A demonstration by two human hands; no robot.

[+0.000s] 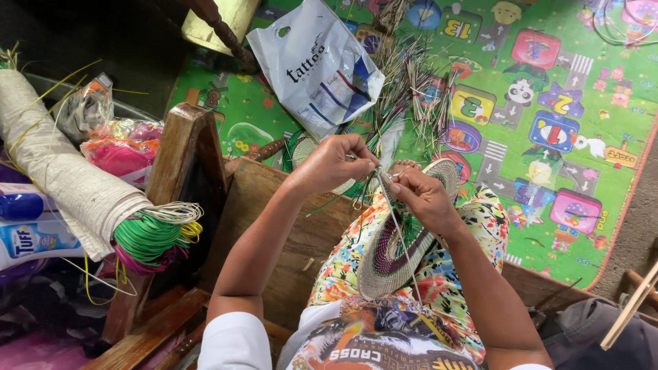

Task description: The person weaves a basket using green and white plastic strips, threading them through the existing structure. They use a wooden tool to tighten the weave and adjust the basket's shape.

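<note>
A round woven disc point(394, 257), pale at the rim with purple and green rings inside, stands tilted on the person's lap over patterned trousers point(449, 270); its upper edge reaches up into both hands. The right hand point(425, 199) closes its grip on that upper edge, fingers pressed together around the weave and a thin pale strand point(401, 240) that runs down from the grip across the disc's face. The left hand point(339, 161), just beside and slightly above the right grip, pinches the upper end of the strand between thumb and fingertips; the two hands almost touch. Left of the grips stands a wooden frame point(185, 157); further left lies a roll of pale matting point(62, 175) with a bundle of green and pink cords point(151, 240) at its end. Beyond the grips, loose reeds point(411, 89) lie scattered on a bright green play mat point(548, 103); a white plastic bag point(319, 65) rests above the left grip.
</note>
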